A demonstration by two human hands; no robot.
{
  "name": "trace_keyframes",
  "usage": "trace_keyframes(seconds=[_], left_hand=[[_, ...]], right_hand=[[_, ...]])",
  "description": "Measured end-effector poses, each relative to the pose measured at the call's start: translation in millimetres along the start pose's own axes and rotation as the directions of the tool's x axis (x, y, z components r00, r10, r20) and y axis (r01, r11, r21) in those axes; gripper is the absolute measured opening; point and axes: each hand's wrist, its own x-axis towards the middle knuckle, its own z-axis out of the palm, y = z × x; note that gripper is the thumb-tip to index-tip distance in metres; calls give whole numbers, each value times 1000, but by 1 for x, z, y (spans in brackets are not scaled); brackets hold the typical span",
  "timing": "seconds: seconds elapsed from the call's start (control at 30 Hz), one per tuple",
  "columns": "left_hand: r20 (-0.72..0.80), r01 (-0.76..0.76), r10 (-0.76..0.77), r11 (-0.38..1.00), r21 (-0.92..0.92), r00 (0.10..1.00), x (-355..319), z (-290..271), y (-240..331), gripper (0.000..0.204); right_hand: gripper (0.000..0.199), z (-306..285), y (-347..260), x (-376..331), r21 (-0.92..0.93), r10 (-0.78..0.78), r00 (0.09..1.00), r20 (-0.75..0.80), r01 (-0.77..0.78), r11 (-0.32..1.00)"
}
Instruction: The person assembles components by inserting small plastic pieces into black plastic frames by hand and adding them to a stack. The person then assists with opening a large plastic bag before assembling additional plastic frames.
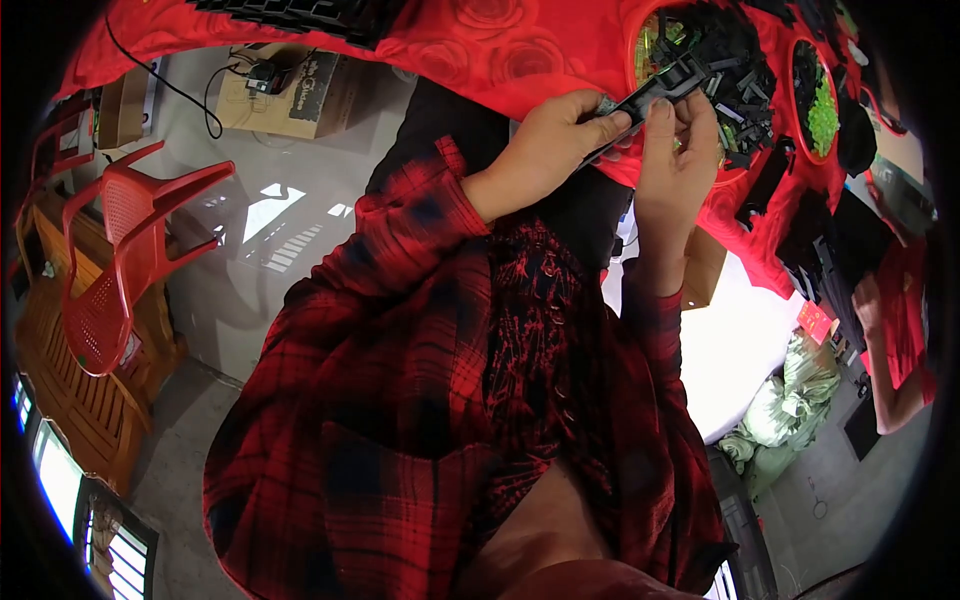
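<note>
Over the near edge of the table, both hands hold a long, narrow black plastic piece [655, 90] that slants up to the right. My left hand [548, 142] is closed on its lower left end, the thumb lying along the top. Toward the upper right end, my right hand [676, 160] pinches it with bent fingers. Just beyond my right hand stands a red-rimmed basin [633, 45] heaped with black plastic pieces [738, 105], with some yellow-green ones at its left side. What lies under my fingers is hidden.
A red rose-patterned cloth [455, 55] covers the table. Farther right, a smaller basin holds bright green pieces [823, 115]. Black racks [300, 15] lie at the far left. A cardboard box [290, 95], red chair [125, 240] and green sacks [795, 400] stand around; another person's arm [875, 330] shows right.
</note>
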Motion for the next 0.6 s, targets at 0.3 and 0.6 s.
trace_keyframes(seconds=[0.3, 0.6], left_hand=[[-42, -64, 69, 994, 93, 997, 4, -4, -8, 22], [-67, -35, 35, 999, 8, 997, -4, 1, -2, 20]], right_hand=[[33, 1, 1, -9, 106, 56, 998, 16, -57, 993], [30, 0, -5, -22, -116, -90, 995, -39, 85, 990]])
